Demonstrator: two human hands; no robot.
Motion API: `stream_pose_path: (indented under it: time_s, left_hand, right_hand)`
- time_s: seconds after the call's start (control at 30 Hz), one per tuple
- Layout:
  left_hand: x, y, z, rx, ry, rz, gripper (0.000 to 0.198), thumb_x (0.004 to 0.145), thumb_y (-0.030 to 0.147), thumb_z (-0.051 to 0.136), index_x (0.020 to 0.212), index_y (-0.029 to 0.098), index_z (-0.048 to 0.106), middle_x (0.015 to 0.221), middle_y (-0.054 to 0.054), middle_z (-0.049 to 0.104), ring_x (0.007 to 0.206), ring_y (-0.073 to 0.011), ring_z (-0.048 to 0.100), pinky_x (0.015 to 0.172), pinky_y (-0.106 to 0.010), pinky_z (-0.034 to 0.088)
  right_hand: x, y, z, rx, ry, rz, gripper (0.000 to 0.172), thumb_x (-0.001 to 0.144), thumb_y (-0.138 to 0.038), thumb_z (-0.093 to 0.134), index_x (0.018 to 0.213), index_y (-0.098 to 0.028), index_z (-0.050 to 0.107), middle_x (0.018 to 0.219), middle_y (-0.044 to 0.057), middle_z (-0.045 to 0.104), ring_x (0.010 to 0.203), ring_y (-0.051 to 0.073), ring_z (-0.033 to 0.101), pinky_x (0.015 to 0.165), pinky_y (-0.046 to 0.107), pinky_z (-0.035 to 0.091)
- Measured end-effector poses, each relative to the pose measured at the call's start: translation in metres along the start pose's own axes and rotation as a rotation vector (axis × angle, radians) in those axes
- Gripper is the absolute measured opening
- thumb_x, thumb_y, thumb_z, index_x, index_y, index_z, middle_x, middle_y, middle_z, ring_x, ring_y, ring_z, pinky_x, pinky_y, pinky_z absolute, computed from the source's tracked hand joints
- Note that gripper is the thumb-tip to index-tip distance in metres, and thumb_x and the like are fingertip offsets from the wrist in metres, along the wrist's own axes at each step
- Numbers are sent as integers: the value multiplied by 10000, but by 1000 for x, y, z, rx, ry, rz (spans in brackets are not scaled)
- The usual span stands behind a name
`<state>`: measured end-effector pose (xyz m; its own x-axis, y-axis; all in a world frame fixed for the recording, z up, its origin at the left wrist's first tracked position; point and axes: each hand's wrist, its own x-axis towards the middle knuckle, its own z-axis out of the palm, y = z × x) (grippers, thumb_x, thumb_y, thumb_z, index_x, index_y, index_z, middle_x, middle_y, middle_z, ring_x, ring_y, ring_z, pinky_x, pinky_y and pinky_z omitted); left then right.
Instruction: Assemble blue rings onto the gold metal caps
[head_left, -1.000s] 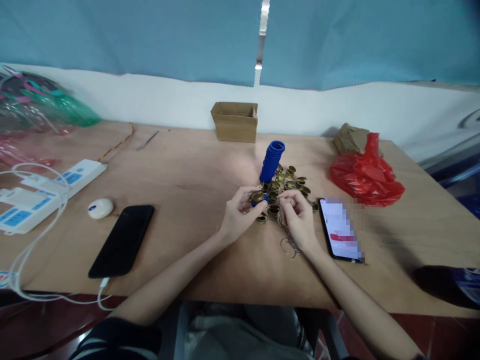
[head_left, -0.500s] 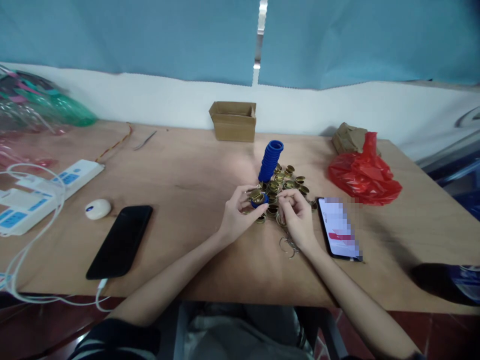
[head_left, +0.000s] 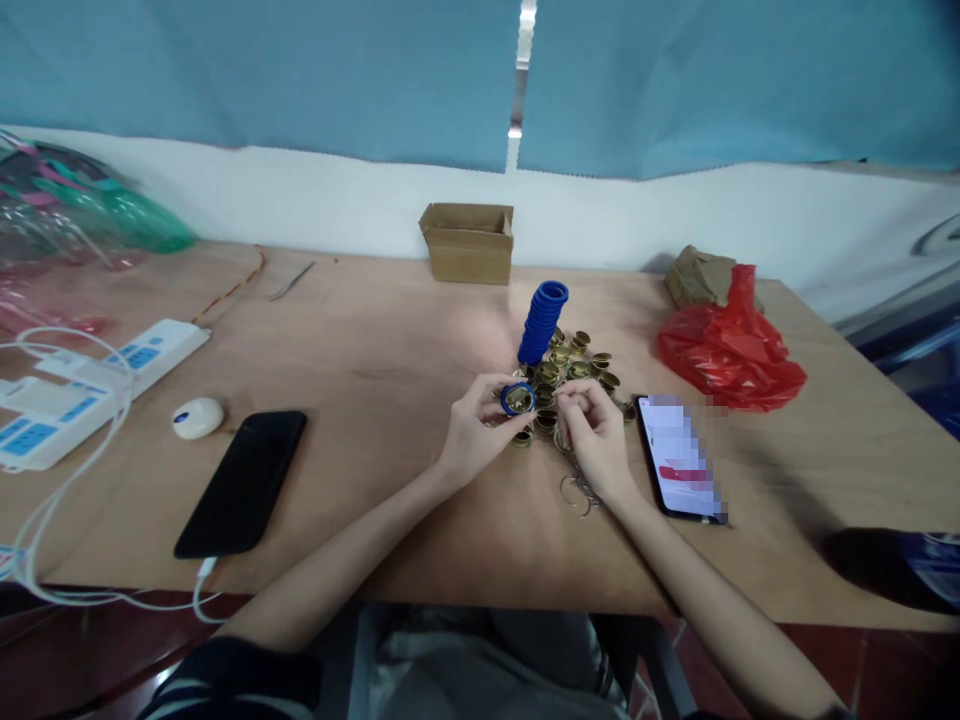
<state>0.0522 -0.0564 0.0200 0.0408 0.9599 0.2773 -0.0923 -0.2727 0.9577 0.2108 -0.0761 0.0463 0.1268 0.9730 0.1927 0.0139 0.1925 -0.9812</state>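
My left hand [head_left: 478, 428] grips a blue ring with a brass-coloured metal piece [head_left: 517, 399] inside it, its round face tilted up toward me. Just to the right, my right hand [head_left: 594, 432] is closed in a pinch; whatever sits between the fingertips is too small to make out. Behind and around both hands lies a pile of brass-coloured round pieces [head_left: 580, 370]. A leaning stack of blue rings [head_left: 541, 325] rises at the back of the pile. Several thin metal rings [head_left: 576, 494] lie on the table below my right hand.
A lit phone [head_left: 679, 460] lies right of my hands, a dark phone [head_left: 244, 485] to the left by a power strip [head_left: 161, 350]. An open cardboard box [head_left: 472, 255] stands at the back. A red plastic bag [head_left: 727, 355] sits back right, a dark bottle [head_left: 892, 565] front right.
The blue ring and brass piece in my left hand have turned, so their round face now shows more fully. My right hand has stayed nearly in place.
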Motion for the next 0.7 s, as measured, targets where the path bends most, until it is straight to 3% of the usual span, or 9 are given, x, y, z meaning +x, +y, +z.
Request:
stream_pose_path:
  time_s: [0.37, 0.57, 0.7]
  left_hand:
    - [-1, 6, -1, 17, -26, -70, 408, 767, 287, 815, 1141, 197, 681, 1087, -60, 770, 924, -196, 769, 794, -291, 657]
    - [-2, 5, -1, -96, -91, -145, 353, 857, 372, 731, 1144, 183, 651, 1028, -56, 755, 724, -155, 764, 606, -229, 637]
    - [-2, 3, -2, -116, -113, -143, 393, 898, 397, 686, 1218, 175, 625, 1133, -96, 739, 703, -146, 768, 573, -206, 622]
  right_hand:
    - [-1, -2, 1, 3, 4, 14, 134, 931, -359, 623, 904, -231, 595, 522, -104, 376, 431, 93, 330, 441, 238, 267]
    - [-2, -2, 1, -33, 6, 10, 139, 926, -362, 625, 899, -229, 598, 532, -99, 383, 443, 95, 337, 449, 241, 277]
    - [-1, 0, 1, -30, 7, 4, 126, 926, -350, 621, 894, -230, 599, 536, -98, 381, 444, 95, 334, 449, 242, 270]
